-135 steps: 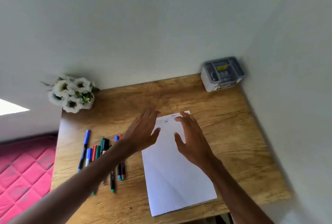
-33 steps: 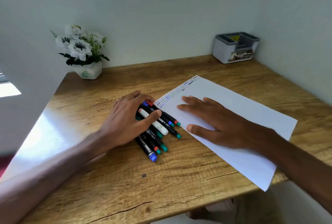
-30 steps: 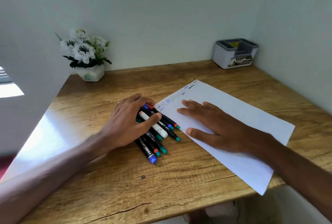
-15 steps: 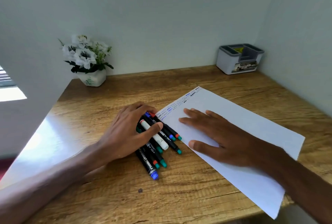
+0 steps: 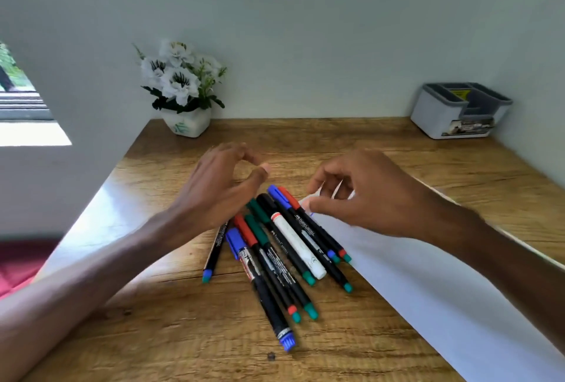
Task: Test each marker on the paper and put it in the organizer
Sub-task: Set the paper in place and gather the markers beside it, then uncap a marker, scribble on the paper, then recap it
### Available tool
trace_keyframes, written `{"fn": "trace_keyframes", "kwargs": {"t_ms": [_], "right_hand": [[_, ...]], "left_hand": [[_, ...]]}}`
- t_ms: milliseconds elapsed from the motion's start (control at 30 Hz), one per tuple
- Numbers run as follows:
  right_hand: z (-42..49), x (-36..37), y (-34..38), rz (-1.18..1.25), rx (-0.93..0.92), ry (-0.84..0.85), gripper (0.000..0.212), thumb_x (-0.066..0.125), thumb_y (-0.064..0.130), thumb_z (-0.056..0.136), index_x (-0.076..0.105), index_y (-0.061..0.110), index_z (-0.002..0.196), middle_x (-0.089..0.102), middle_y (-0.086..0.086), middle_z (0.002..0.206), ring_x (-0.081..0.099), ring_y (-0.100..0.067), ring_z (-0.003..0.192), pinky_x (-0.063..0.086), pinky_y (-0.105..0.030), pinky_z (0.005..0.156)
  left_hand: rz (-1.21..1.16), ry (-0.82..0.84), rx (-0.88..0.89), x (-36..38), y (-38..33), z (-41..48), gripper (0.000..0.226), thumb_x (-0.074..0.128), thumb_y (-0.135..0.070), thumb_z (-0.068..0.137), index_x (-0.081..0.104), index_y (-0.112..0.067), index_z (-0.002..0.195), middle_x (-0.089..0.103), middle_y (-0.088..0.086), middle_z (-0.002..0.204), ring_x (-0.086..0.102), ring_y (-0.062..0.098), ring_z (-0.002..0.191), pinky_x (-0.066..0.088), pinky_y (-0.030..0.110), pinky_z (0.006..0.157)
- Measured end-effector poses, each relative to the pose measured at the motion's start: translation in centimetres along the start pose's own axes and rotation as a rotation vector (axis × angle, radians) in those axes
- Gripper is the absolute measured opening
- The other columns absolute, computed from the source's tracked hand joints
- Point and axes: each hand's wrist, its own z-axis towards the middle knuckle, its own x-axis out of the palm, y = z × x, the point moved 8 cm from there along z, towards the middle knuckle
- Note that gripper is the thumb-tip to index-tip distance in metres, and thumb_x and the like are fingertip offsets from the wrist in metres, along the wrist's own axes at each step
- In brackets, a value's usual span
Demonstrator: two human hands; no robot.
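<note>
Head view: the markers (image 5: pixel 276 254) lie bundled near the middle of the table (image 5: pixel 321 136), just beside the left edge of the paper (image 5: pixel 428 290), probably gathered for easy picking. The left hand (image 5: pixel 218 189) hovers above them, its grip loosely curled and empty. The right hand (image 5: pixel 370 198) curls over the paper's far corner; whether its grip pinches it I cannot tell. The organizer (image 5: pixel 440 115) sits at the back right corner.

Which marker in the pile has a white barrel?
The white-barrelled marker in mid-pile, with a red ring below its black cap. The other markers all have dark barrels.
</note>
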Motion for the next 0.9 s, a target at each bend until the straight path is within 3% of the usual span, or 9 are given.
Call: {"fn": "trace_keyframes", "kwargs": {"t_ms": [100,233,333,400,467,600,700,833,900], "right_hand": [[-0.2,2.8,0.3,0.000,0.072,0.071,0.032,0.083,0.049,0.079,0.071,0.032,0.104,0.071,0.010,0.081,0.064,0.003,0.063,0.045,-0.015,0.056],[0.1,4.8,1.9,-0.045,0.066,0.027,0.031,0.081,0.046,0.082,0.071,0.030,0.107,0.069,0.010,0.080,0.061,0.001,0.064,0.041,-0.012,0.053],[1.6,5.8,3.3,-0.041,0.059,0.019,0.036,0.081,0.042,0.083,0.070,0.025,0.112,0.068,0.011,0.081,0.061,0.000,0.070,0.044,-0.020,0.060],[2.8,6.2,3.8,-0.032,0.074,0.036,0.037,0.082,0.039,0.083,0.069,0.021,0.113,0.067,0.010,0.083,0.063,-0.002,0.070,0.046,-0.023,0.060],[3.7,6.4,3.4,0.020,0.138,0.085,0.036,0.084,0.034,0.082,0.068,0.017,0.110,0.066,0.006,0.083,0.062,-0.001,0.056,0.047,-0.023,0.050],[3.5,6.4,1.9,0.129,0.253,0.191,0.029,0.083,0.024,0.084,0.067,0.012,0.106,0.070,-0.004,0.075,0.065,-0.009,0.052,0.050,-0.020,0.043],[3.1,6.6,1.7,0.128,0.282,0.203,0.024,0.084,0.026,0.084,0.072,0.010,0.097,0.074,-0.007,0.072,0.064,-0.009,0.047,0.052,-0.021,0.046],[2.9,6.9,1.7,0.148,0.287,0.217,0.022,0.083,0.029,0.085,0.077,0.007,0.087,0.076,-0.009,0.073,0.064,-0.010,0.050,0.052,-0.023,0.049],[2.4,6.6,1.4,0.237,0.278,0.238,0.022,0.082,0.029,0.085,0.077,0.008,0.086,0.076,-0.013,0.078,0.063,-0.015,0.057,0.051,-0.024,0.050]], "left_hand": [[0.038,-0.011,-0.011,-0.3,0.9,0.6,0.045,0.058,-0.056,0.090,0.066,-0.024,0.120,0.056,0.004,0.148,0.047,0.019,0.141,0.041,0.050,0.114],[0.041,-0.016,-0.053,-0.3,2.0,1.2,0.041,0.060,-0.057,0.092,0.069,-0.026,0.117,0.063,0.002,0.141,0.054,0.019,0.134,0.045,0.050,0.110],[0.018,-0.020,-0.069,-0.4,2.3,1.4,0.041,0.055,-0.057,0.095,0.072,-0.022,0.106,0.074,-0.002,0.118,0.067,0.014,0.110,0.055,0.038,0.093],[-0.006,-0.026,-0.103,-0.8,2.4,1.3,0.031,0.054,-0.049,0.101,0.070,-0.023,0.094,0.073,-0.009,0.093,0.066,0.008,0.088,0.048,0.023,0.071],[-0.026,-0.023,-0.129,-1.3,2.5,1.3,0.034,0.051,-0.048,0.104,0.070,-0.022,0.092,0.069,-0.009,0.077,0.064,0.009,0.076,0.045,0.025,0.063],[-0.072,0.010,-0.130,-1.6,2.9,1.2,0.047,0.048,-0.050,0.104,0.075,-0.012,0.105,0.076,0.013,0.108,0.070,0.029,0.103,0.055,0.048,0.089],[-0.079,0.027,-0.119,-1.5,2.6,1.1,0.047,0.048,-0.049,0.105,0.074,-0.010,0.106,0.075,0.017,0.109,0.069,0.034,0.104,0.054,0.048,0.087],[-0.087,0.019,-0.115,-1.4,2.6,1.1,0.042,0.049,-0.046,0.105,0.074,-0.012,0.113,0.071,-0.007,0.092,0.065,0.006,0.085,0.046,0.023,0.068],[-0.079,0.000,-0.093,-1.5,2.3,1.0,0.040,0.050,-0.045,0.105,0.073,-0.014,0.115,0.069,-0.012,0.100,0.063,0.002,0.088,0.042,0.016,0.068]]}}
